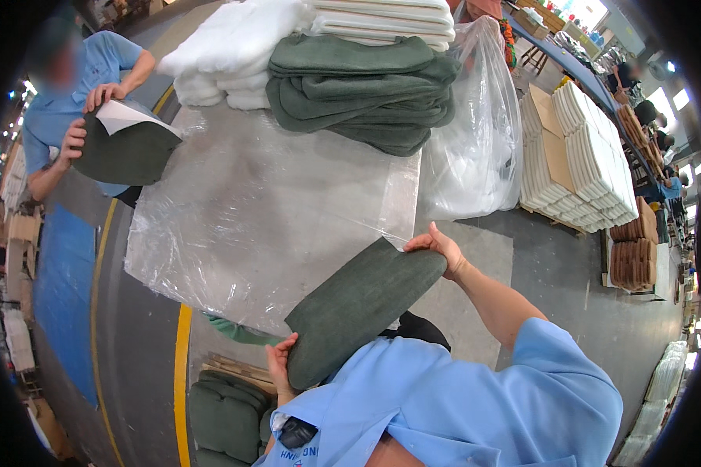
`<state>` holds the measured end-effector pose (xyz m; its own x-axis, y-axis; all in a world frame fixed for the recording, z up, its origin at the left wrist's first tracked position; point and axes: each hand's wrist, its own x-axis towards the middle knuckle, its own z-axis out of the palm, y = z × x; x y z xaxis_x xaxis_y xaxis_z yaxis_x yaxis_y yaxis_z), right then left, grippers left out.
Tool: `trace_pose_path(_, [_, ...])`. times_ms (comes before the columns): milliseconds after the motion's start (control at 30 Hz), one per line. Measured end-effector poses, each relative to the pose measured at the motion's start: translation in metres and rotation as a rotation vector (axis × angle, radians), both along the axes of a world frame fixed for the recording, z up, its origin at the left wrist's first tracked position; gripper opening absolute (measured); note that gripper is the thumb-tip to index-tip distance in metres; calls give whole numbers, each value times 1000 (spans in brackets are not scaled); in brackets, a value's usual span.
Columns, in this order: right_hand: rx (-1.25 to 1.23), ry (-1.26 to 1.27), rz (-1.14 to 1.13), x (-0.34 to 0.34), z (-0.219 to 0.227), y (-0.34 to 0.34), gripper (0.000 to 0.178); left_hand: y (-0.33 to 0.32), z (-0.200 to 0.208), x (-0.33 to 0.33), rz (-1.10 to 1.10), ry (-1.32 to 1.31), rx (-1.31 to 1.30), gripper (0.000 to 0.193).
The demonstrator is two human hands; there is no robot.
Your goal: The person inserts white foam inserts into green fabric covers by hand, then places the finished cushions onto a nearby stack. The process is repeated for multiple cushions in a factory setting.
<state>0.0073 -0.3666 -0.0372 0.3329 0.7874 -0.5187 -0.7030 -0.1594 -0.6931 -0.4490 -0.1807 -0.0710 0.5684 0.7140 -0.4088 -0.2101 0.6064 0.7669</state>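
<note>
A dark green fabric cushion cover (362, 303) is held slantwise before my body, over the near edge of the plastic-covered table (241, 202). My left hand (282, 364) pinches its lower left end. My right hand (442, 249) grips the upper right end, fingers at the rim and thumb partly hidden. A small white patch shows at the cover's top corner, beside my right fingers. Farther back on the table lies a stack of similar green covers (358, 89), folded or layered flat.
White padding (226, 47) is piled behind, beside a clear plastic bag (475, 148). At the left a co-worker (78, 101) holds a green cover with a white sheet in it. Stacked white pads (592, 148) stand at right; green cushions (226, 416) lie below the table.
</note>
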Motion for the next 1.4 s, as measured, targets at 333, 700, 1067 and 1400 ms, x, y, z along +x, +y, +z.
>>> trace_pose_path(333, [1,4,-71,5,-11,8,82,30,7,20,227,-148,-101,70])
trace_pose_path(700, [-217,-1221,919,-31,145,33,70,116,36,96,252,10,80,56])
trace_pose_path(1067, [-399,-1505,481,-104,135,47,60,89,54,154,144,221,193,87])
trace_pose_path(1400, [-278,-1109,-189,-109,168,29,45,70,52,243,-541,-152,-103,90])
